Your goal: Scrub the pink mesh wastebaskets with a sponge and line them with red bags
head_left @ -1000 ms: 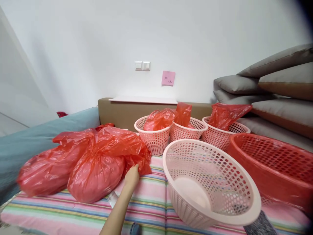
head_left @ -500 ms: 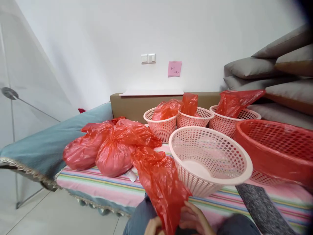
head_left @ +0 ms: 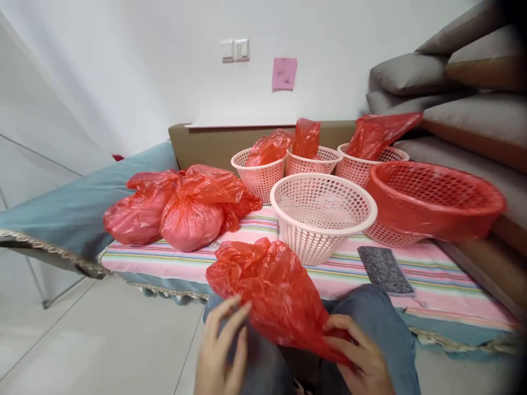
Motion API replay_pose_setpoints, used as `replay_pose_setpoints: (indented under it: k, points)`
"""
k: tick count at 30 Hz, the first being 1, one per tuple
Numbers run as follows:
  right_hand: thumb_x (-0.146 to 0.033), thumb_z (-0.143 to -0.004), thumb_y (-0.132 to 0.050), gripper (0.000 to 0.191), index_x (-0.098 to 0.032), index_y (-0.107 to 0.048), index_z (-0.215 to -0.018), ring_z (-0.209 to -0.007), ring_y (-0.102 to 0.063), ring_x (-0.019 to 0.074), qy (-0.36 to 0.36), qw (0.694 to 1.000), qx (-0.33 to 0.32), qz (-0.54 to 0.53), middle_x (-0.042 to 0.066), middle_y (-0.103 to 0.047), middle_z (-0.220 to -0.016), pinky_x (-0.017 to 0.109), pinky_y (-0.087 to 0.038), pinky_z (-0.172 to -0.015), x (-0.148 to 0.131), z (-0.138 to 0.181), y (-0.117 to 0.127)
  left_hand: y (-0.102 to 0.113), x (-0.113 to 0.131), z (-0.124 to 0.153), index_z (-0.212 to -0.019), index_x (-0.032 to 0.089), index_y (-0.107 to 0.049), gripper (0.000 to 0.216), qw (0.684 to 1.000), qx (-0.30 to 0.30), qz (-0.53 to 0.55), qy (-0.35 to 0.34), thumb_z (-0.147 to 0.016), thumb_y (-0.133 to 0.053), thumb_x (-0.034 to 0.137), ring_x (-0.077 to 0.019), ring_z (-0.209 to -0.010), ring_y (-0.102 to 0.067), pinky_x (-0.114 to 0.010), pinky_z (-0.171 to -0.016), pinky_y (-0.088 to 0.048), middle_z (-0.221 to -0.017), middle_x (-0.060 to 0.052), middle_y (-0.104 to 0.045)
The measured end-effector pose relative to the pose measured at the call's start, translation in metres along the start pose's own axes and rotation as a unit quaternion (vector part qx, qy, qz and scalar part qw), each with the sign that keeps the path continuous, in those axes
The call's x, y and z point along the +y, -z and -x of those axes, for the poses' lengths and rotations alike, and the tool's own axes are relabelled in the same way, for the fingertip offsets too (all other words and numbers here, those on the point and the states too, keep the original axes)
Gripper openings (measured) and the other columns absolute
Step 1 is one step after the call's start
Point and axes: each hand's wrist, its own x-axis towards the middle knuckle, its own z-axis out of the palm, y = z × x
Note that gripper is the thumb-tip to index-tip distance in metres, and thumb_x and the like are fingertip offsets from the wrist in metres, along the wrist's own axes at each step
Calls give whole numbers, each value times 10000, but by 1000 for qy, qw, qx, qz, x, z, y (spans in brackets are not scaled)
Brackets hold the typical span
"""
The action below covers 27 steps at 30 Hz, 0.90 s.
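Note:
A crumpled red plastic bag is spread above my knees, in front of the striped cover. My right hand pinches its lower right end between thumb and fingers. At the bag's left side, my left hand is open with its fingers apart; the fingertips are against or just beside the plastic, I cannot tell which. Just beyond the bag stands a pink perforated basket, with nothing seen inside it. Two filled red plastic bags rest on the cover to the left, bunched at their tops.
Behind are several small pink baskets with red bags in them. A large red basket sits at the right, beside stacked grey cushions. A dark grey cloth piece lies on the striped cover.
The red bag has gone from hanging lengthwise to lying broader across my lap. My hands have come up and moved apart, the left off the bag's lower end. The view has tilted down.

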Motion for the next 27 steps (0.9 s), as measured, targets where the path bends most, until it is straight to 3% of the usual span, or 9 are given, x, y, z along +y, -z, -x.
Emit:
replay_pose_setpoints:
  k: [3,7,10,15,17,19,22,24,27]
  points:
    - [-108,-897,-571,292,-293,-771,-1004,-994,-670,212,80,993,9,92,70,-692,-985,324,-583,-841,8,24,27,-2,-23,-19,-1460,297,-458,574,994,-18,-102,-45,-912,-539,144,-287,-1422,-400,-516,-1127,-405,-1535,-107,-444]
    - [-59,-877,-528,377,-311,-769,-1021,-1038,-666,214,48,983,31,174,67,-694,-1056,348,-583,-850,8,58,47,-27,-42,-20,-1173,250,-666,330,974,-107,-156,-121,-905,-519,126,-343,-1391,-435,-667,-1131,-318,-1386,-74,-620]
    - [-73,-855,-562,330,-283,-754,-1022,-976,-694,185,-35,976,74,201,56,-694,-1072,294,-582,-820,2,77,50,-38,-43,-16,-892,211,-669,169,973,-102,-151,-140,-888,-530,115,-349,-1296,-523,-644,-1083,-383,-1262,-86,-693]
    - [-125,-866,-574,227,-244,-735,-972,-899,-692,166,-143,951,166,219,46,-708,-995,275,-550,-819,-2,90,55,-24,-33,-30,-819,188,-618,97,982,-85,-85,-148,-888,-560,153,-369,-1456,-334,-584,-1099,-381,-1457,-155,-536]
    - [-154,-856,-615,164,-234,-731,-940,-899,-682,173,-165,940,217,203,50,-708,-972,277,-542,-794,1,88,63,-13,-31,-43,-848,199,-628,80,984,-96,-25,-146,-902,-571,196,-334,-1430,-397,-536,-1119,-381,-1385,-133,-603]
    - [-192,-837,-661,114,-226,-735,-917,-912,-672,184,-190,926,272,179,61,-704,-976,278,-536,-758,5,81,74,-3,-29,-57,-881,211,-648,45,988,-100,48,-110,-889,-605,225,-277,-1260,-581,-439,-1063,-454,-1169,-82,-716]
    - [-276,-793,-721,151,-220,-746,-931,-926,-673,209,-246,895,352,119,74,-713,-993,315,-539,-799,9,64,91,7,-18,-76,-750,207,-609,136,975,-60,210,31,-835,-687,279,-124,-670,-653,-214,-662,-532,-692,33,-662]
    - [-363,-757,-764,312,-235,-733,-1040,-996,-677,240,-295,885,360,16,83,-724,-1065,357,-542,-863,10,53,95,8,-5,-85,-696,197,-558,252,922,-17,359,144,-769,-758,331,-69,-483,-521,-156,-475,-436,-579,72,-570]
    - [-547,-790,-717,514,-287,-651,-1229,-1186,-623,280,-372,861,268,-219,98,-665,-1295,417,-544,-917,8,43,78,5,17,-95,-841,196,-628,311,800,21,521,295,-688,-822,385,-105,-580,-613,-189,-525,-508,-725,40,-673]
